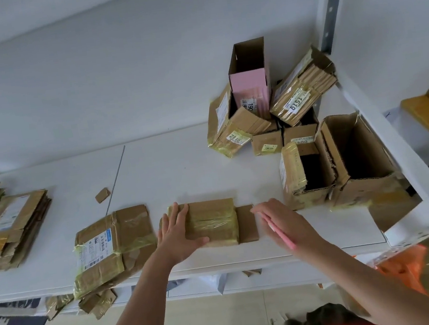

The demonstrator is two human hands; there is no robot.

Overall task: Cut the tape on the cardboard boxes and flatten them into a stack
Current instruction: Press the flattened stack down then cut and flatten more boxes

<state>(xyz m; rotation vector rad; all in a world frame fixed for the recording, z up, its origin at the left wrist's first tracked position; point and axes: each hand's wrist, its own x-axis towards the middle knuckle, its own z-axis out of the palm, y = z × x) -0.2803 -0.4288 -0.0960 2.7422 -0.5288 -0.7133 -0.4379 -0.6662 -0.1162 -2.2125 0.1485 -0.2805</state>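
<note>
A small taped cardboard box (pixel 212 219) lies flat near the white table's front edge (pixel 248 264), with one flap (pixel 246 223) sticking out on its right. My left hand (pixel 178 235) lies on the box's left end, fingers over the top and thumb along the front side. My right hand (pixel 284 224) hovers just right of the flap and holds a pink cutter (pixel 281 236) against the palm. A flattened box with a shipping label (pixel 112 246) lies to the left.
Flattened boxes are stacked at the far left (pixel 7 230). A pile of unflattened boxes (pixel 269 111), one pink, and two open boxes (pixel 339 162) sit at the back right beside a white shelf post (pixel 403 154). Cardboard scraps lie on the table (pixel 102 195) and below its edge.
</note>
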